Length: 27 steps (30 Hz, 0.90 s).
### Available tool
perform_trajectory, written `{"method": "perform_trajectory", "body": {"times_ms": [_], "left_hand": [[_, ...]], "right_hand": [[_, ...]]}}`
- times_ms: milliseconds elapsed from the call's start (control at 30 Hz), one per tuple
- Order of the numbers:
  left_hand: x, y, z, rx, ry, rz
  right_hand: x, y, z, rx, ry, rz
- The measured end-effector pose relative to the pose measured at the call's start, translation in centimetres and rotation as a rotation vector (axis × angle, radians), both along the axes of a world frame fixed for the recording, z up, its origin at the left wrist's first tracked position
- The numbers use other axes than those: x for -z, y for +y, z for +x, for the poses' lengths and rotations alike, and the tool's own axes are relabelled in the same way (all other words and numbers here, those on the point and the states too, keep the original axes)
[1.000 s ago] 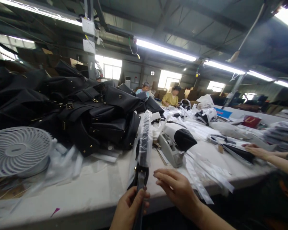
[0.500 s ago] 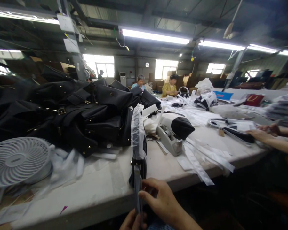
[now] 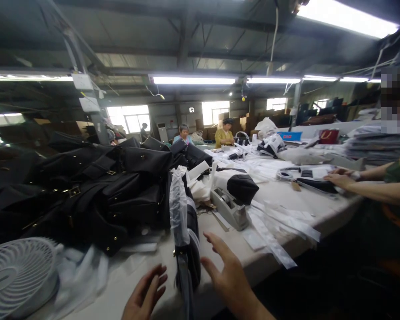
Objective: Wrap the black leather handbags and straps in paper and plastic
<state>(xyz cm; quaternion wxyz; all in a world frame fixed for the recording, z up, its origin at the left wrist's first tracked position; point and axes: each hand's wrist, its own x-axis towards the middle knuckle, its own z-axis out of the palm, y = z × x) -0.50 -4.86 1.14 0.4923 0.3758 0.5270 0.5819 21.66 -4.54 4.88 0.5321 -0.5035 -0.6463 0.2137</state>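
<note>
Find upright black-and-white bag (image 3: 194,249) on white table (image 3: 286,199) b/w L hand (image 3: 144,293) & R hand (image 3: 231,276), fingers half-open, holding nothing. Best steady both sides w/o crushing crinkled translucent plastic wrap (image 3: 179,213).

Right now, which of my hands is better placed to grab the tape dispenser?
Probably your right hand: it's nearer the tape dispenser, while your left hand is across the handbag.

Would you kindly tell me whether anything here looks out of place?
Loose whitish strips beside the tape dispenser overhang the front edge of the table, which looks untidy. The wrapped-handle bag shows nothing clearly odd.
</note>
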Motion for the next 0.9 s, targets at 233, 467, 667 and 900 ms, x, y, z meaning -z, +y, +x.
{"method": "perform_trajectory", "body": {"times_ms": [233, 467, 667, 900], "left_hand": [[-0.7, 2.7, 6.1, 0.125, 0.1, 0.109], [-2.9, 4.0, 7.1, 0.248, 0.198, 0.27], [-8.5, 10.0, 4.3, 0.179, 0.407, 0.407], [-10.1, 11.1, 2.9, 0.346, 0.404, 0.397]], "right_hand": [[-2.7, 2.2, -2.3, 0.029, -0.052, -0.155], [-3.5, 3.9, 5.8, -0.141, 0.081, -0.234], [-5.2, 2.6, 11.3, -0.304, 0.144, -0.283], [-8.3, -0.1, 14.4, -0.443, -0.167, -0.266]]}}
